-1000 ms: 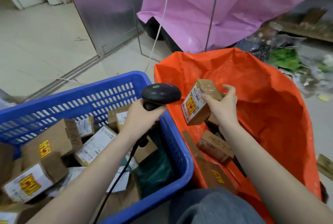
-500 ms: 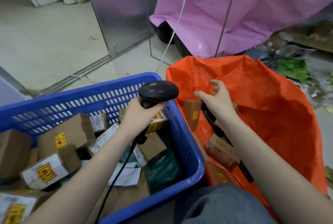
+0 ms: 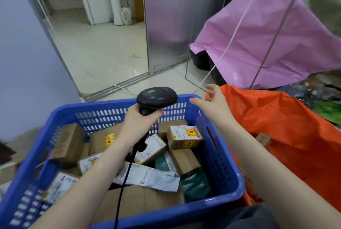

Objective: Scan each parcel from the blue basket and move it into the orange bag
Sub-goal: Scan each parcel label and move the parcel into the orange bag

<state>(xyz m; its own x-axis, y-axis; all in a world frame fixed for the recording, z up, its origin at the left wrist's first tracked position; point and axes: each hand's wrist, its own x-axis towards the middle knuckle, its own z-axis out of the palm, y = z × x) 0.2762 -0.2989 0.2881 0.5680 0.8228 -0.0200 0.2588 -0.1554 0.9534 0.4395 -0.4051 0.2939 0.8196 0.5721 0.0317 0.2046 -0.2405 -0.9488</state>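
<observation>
The left hand is raised over the blue basket, its fingers wrapped round the grip of a black handheld scanner; the scanner's rounded head points away from the person, toward the basket's far wall, and its black cable hangs down along the forearm. The right hand reaches forward with the arm stretched out above the basket's right rim, fingers spread and loose, holding nothing; it hovers over the far right corner of the basket, right at the near edge of the orange bag. The basket sits directly below both forearms and holds a jumble of cardboard parcels. One labelled parcel, with a white sticker and a yellow-and-red mark, lies against the right wall, beneath and between the two hands and touched by neither. A flat grey mailer lies lower down, toward the person. The bag stands open just beside the basket on the right, and the corner of a brown box shows inside it, past the right forearm.
</observation>
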